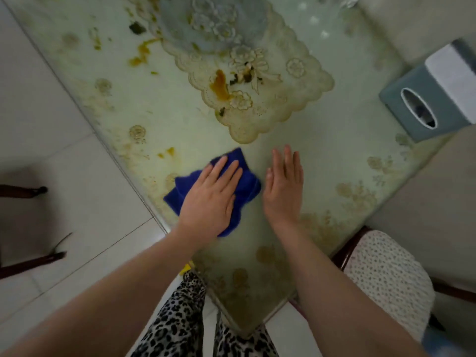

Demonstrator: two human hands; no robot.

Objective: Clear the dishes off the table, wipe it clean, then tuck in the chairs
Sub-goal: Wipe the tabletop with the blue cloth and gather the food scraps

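With the dishes seemingly gone, the left hand [210,199] pressed straight fingers on a blue cloth [246,186] near the surface [322,155] edge, the right hand [283,186] open, empty; orange spills [220,85] awaited wiping.

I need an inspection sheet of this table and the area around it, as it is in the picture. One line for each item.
Surface: glass table with orange sauce stains and dark food scraps.
Job's things: blue cloth flat on the table; lace placemat, soiled with sauce; chair with spotted cushion at the right edge.
Clutter: grey tissue box on the far right.
Grippers: left hand presses flat on the cloth; right hand rests flat on the table beside it.
Cables: nothing seen.
Surroundings: white floor tiles; dark chair legs at the left.
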